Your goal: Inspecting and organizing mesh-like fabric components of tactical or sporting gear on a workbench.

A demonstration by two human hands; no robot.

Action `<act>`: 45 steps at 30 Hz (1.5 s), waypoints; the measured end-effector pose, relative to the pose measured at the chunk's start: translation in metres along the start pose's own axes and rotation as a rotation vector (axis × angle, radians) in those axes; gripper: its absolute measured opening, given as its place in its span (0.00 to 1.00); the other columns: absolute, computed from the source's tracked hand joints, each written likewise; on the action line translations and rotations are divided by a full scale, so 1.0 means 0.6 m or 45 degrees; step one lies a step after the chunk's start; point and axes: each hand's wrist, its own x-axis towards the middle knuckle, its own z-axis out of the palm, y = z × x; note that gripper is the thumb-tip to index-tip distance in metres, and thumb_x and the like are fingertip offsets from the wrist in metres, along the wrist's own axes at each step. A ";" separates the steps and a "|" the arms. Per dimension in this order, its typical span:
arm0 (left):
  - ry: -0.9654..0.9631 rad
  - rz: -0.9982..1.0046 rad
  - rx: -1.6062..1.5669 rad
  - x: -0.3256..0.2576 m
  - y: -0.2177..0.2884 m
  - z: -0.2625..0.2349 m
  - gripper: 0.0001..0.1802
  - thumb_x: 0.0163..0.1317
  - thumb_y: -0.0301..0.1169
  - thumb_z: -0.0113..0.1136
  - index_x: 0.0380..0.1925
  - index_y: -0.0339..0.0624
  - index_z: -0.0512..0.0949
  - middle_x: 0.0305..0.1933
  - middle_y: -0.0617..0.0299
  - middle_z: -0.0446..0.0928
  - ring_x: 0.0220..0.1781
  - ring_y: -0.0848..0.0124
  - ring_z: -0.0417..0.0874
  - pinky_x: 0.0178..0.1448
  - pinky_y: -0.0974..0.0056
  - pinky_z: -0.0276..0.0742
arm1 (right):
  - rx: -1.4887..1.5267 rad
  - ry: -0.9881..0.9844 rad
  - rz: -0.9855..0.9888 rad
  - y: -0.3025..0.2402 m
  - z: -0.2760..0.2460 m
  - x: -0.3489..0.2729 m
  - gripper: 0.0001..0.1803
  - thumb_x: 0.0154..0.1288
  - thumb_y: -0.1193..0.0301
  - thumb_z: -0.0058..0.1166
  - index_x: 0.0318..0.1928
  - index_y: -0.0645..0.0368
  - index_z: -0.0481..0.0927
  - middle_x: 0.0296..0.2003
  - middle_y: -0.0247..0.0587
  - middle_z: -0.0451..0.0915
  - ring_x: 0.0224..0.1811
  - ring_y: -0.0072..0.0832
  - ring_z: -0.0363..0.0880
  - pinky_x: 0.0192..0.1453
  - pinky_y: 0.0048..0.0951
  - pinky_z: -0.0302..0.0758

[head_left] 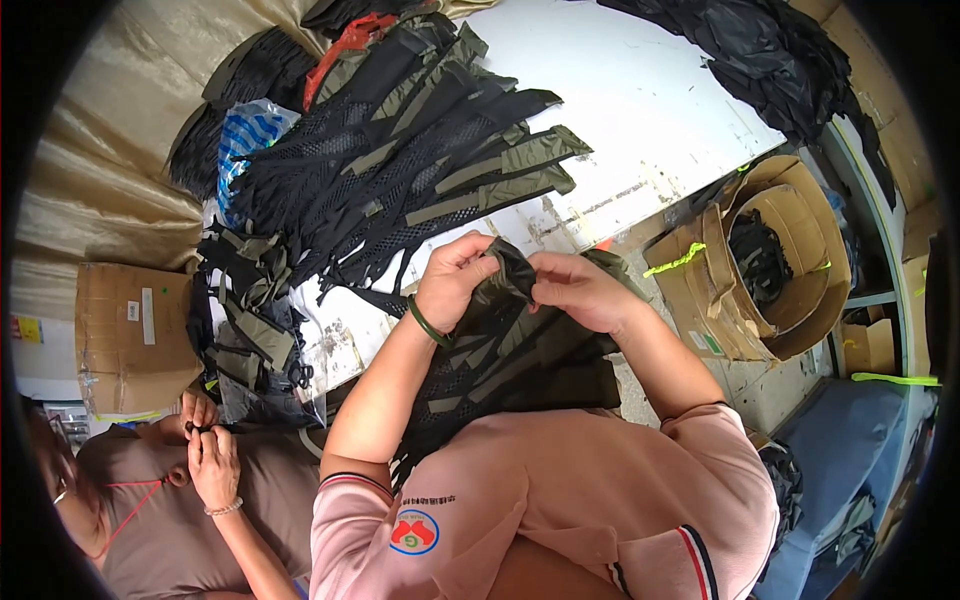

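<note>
My left hand (449, 287) pinches one side of a dark olive and black fabric strap (513, 268), its thumb and fingers pressed together. From the other side my right hand (583, 290) grips the same strap between thumb and fingertips. The piece is held up just past the table's near edge, and its lower part merges with the cloth below. More black mesh straps with olive ends (520, 355) lie across my lap under both hands. A green bangle (430, 322) is around my left wrist.
A big heap of mesh straps (400, 150) covers much of the white table (640, 110). Black fabric (760, 60) lies at the far right. An open carton (700, 290) stands right of me, a closed carton (140, 335) at left. Beside me, a co-worker's hands (212, 455) handle a small dark piece.
</note>
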 end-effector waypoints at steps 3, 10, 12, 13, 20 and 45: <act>-0.029 0.198 0.370 0.006 0.005 0.001 0.09 0.61 0.17 0.52 0.42 0.33 0.77 0.33 0.65 0.78 0.37 0.78 0.78 0.45 0.74 0.73 | 0.125 -0.008 -0.022 -0.003 0.012 -0.004 0.07 0.64 0.74 0.56 0.41 0.61 0.75 0.34 0.32 0.78 0.33 0.21 0.77 0.41 0.24 0.75; -0.074 -0.205 0.701 0.006 0.019 0.026 0.09 0.58 0.26 0.61 0.38 0.35 0.76 0.27 0.66 0.74 0.30 0.82 0.71 0.38 0.74 0.68 | -1.072 0.588 -0.487 0.008 0.021 0.007 0.05 0.64 0.75 0.56 0.33 0.59 0.72 0.20 0.28 0.71 0.21 0.16 0.69 0.24 0.20 0.68; -0.069 -0.214 0.675 0.007 0.005 0.023 0.10 0.59 0.28 0.61 0.38 0.34 0.77 0.29 0.64 0.76 0.32 0.82 0.72 0.38 0.73 0.69 | -1.300 0.699 -0.642 0.009 0.025 0.013 0.06 0.64 0.76 0.56 0.33 0.59 0.71 0.17 0.27 0.69 0.19 0.14 0.66 0.23 0.19 0.67; -0.062 -0.223 0.651 0.008 0.001 0.023 0.11 0.60 0.30 0.61 0.38 0.33 0.77 0.31 0.63 0.78 0.33 0.82 0.73 0.38 0.73 0.70 | -0.953 0.685 -0.556 0.011 0.021 0.020 0.06 0.63 0.76 0.56 0.33 0.59 0.71 0.16 0.25 0.67 0.18 0.14 0.64 0.22 0.19 0.65; 0.205 -0.451 0.339 0.009 0.002 0.008 0.14 0.63 0.36 0.60 0.34 0.34 0.82 0.27 0.67 0.80 0.29 0.81 0.75 0.35 0.73 0.72 | -1.321 0.697 -0.778 -0.011 0.025 0.020 0.05 0.63 0.74 0.57 0.35 0.57 0.74 0.18 0.26 0.67 0.24 0.15 0.67 0.29 0.22 0.67; -0.974 -0.682 1.560 -0.141 -0.004 -0.043 0.26 0.61 0.51 0.55 0.35 0.35 0.80 0.36 0.45 0.80 0.41 0.48 0.80 0.46 0.54 0.75 | -2.138 0.730 0.341 -0.101 -0.141 0.027 0.13 0.62 0.64 0.56 0.41 0.61 0.76 0.31 0.41 0.83 0.35 0.35 0.81 0.42 0.37 0.74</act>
